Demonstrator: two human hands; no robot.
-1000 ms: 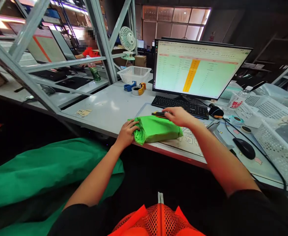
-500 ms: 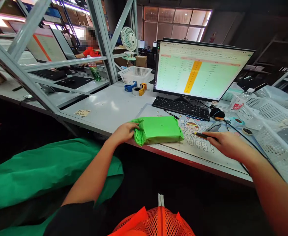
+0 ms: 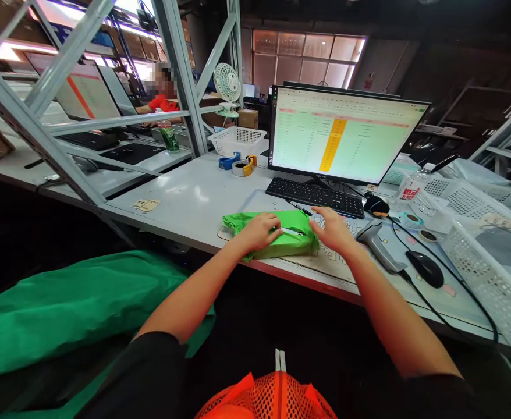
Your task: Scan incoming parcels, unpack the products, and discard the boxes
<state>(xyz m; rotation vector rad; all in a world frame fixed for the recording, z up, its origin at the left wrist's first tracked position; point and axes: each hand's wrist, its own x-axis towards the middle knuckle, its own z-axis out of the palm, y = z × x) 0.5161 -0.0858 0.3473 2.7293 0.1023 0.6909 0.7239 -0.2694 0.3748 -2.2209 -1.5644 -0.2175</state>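
Observation:
A bright green plastic-wrapped package [image 3: 277, 249] lies at the desk's front edge, with a slit along its top showing something pale inside. My left hand [image 3: 259, 231] rests on top of it, fingers curled and closed on the plastic beside the slit. At the package's right end is my right hand [image 3: 332, 231], thumb and fingers apart, with nothing visible between them. No cutter shows now. A dark pen [image 3: 298, 207] lies just behind the package.
Behind stand a keyboard [image 3: 314, 196] and a monitor [image 3: 343, 137]. To the right lie a barcode scanner [image 3: 380, 247], a black mouse [image 3: 425, 268], cables and a white basket [image 3: 486, 273]. Tape dispensers [image 3: 238, 164] sit farther back. A person in a red top [image 3: 163, 103] sits beyond the rack.
The package top now has a slit. My left hand moved from its left end onto the top. My right hand moved left to the package; the cutter it held is out of sight.

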